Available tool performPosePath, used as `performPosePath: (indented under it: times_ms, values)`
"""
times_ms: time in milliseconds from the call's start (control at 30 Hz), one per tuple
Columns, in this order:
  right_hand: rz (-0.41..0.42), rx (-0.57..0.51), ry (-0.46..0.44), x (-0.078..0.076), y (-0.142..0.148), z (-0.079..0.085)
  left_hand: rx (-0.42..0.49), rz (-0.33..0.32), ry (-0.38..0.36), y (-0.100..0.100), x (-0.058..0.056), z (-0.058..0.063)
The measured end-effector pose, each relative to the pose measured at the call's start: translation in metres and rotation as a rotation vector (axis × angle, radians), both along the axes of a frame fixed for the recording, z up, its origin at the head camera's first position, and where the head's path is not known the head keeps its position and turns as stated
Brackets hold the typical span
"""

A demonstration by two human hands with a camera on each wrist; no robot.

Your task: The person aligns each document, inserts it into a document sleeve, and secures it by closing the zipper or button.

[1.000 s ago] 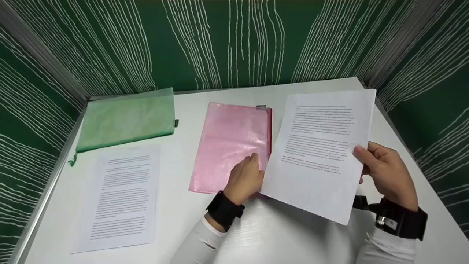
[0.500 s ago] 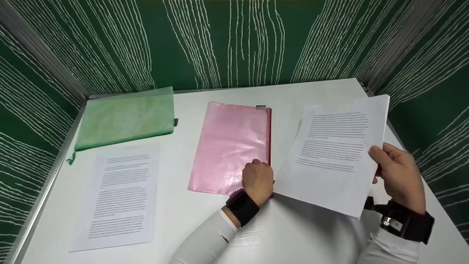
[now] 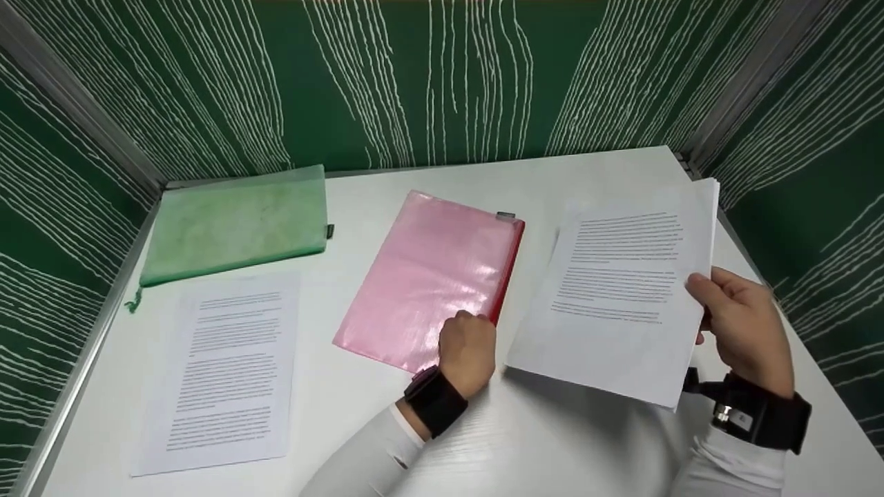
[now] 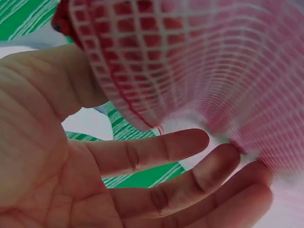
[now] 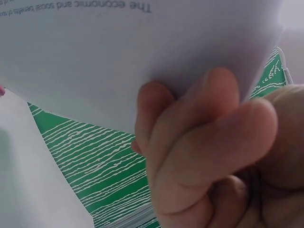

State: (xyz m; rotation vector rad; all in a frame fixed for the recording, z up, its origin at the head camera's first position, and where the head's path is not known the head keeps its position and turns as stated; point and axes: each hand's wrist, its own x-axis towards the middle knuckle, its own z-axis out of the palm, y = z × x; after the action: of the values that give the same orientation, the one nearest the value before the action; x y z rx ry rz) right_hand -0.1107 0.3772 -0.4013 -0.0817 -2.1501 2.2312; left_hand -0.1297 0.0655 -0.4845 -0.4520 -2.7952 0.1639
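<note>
A pink mesh zip pouch [image 3: 442, 262] lies slanted in the middle of the table, its red zip edge facing right. At its lower right corner my left hand [image 3: 468, 353] holds the pouch. In the left wrist view the thumb passes behind the mesh corner [image 4: 142, 57] and the fingers [image 4: 199, 175] reach along its other side. On the right, my right hand [image 3: 744, 324] grips a stack of printed sheets [image 3: 608, 276] by the right edge, thumb on top. The right wrist view shows curled fingers [image 5: 204, 128] under the paper, where some print is visible.
A green mesh zip pouch [image 3: 238, 224] lies at the back left of the white table [image 3: 483, 442]. In front of it is another printed sheet or stack [image 3: 221, 373]. Green walls with white lines [image 3: 476, 83] stand around the table's back and sides.
The left hand has taken the pink pouch's lower right corner, and the pouch has turned, its near end swinging left. The right hand's sheets moved right from the pouch, then slightly back left.
</note>
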Motion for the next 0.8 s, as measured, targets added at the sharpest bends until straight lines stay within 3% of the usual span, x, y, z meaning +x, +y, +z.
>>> performPosePath:
  times_ms: [67,167,367,600,800]
  values:
    - [0.009,-0.009,-0.003,0.0,0.0,0.0,0.025,-0.01,0.038,-0.006,-0.002,-0.003]
    - [0.036,-0.046,0.002,0.001,-0.001,0.001,0.143,-0.037,0.064,-0.017,-0.006,-0.005]
    - [0.114,-0.173,0.013,0.001,-0.002,0.005,0.415,-0.07,0.009,-0.037,-0.009,0.014]
    - [0.18,-0.263,-0.024,0.004,-0.004,0.009,0.526,-0.088,0.076,-0.05,-0.009,0.038]
    - [0.298,-0.27,-0.05,0.002,-0.011,0.009,0.571,-0.091,0.123,-0.053,-0.008,0.053]
